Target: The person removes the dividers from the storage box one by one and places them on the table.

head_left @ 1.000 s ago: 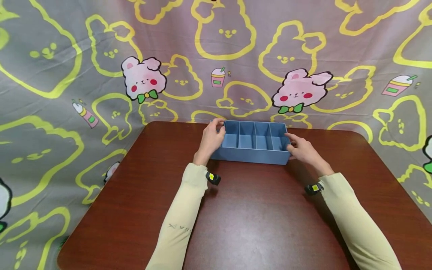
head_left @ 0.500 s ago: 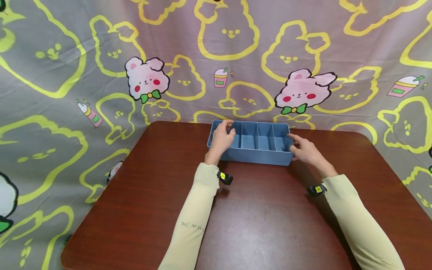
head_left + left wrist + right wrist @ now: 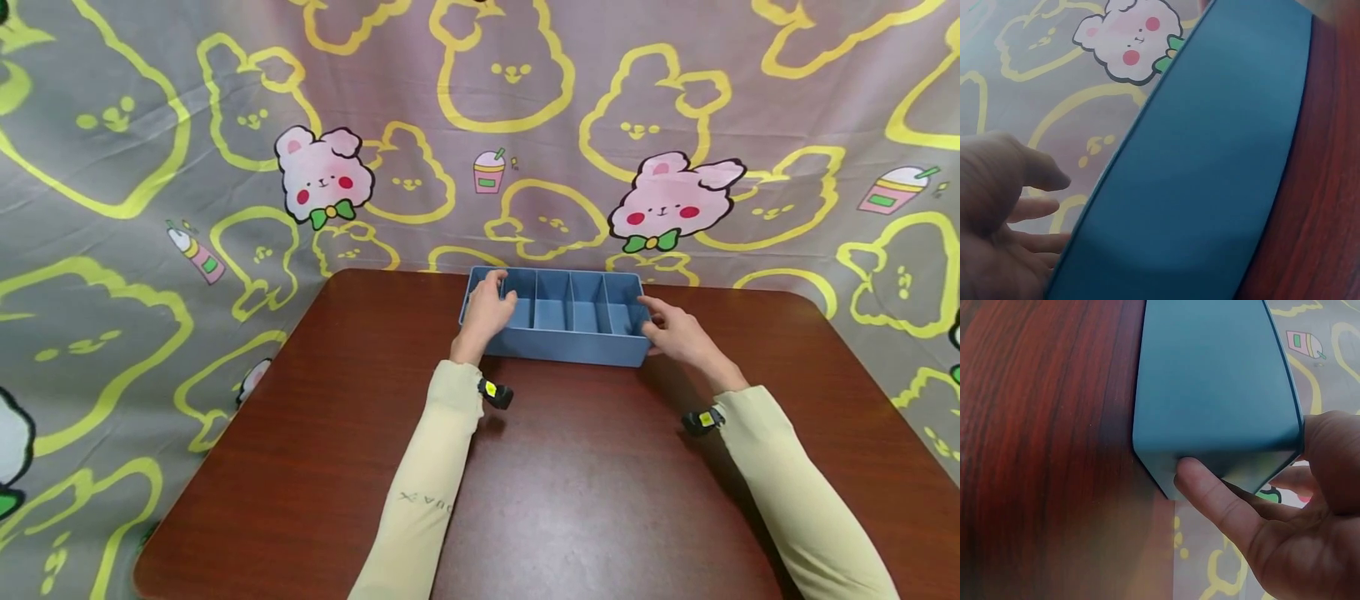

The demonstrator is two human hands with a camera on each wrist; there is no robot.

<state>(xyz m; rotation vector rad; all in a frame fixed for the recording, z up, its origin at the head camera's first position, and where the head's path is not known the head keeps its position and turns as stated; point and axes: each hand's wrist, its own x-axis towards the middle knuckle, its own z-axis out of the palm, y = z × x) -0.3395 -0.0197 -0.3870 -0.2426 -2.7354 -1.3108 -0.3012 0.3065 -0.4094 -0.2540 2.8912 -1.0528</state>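
Observation:
A long blue divided box (image 3: 564, 347) sits near the far side of the table, with several compartments in a row. My left hand (image 3: 486, 315) is over its left part, thumb and fingers apart and holding nothing. In the left wrist view, those fingers (image 3: 1035, 209) are beside the box's upper rim, partly hidden behind its long wall. At the right end, my right hand (image 3: 678, 335) holds the box by its end wall. One extended finger (image 3: 1210, 494) touches the outside of that wall in the right wrist view, while the thumb (image 3: 1335, 456) is at the rim.
The brown wooden table (image 3: 585, 483) has rounded corners. A grey-pink cloth (image 3: 525, 158) printed with yellow outlines and rabbit heads hangs behind it and along its sides. A small dark camera is strapped to each wrist.
My left hand has left the box's left end and moved right over its compartments, then slightly back left. The right hand stays at the right end. The head view has shifted slightly.

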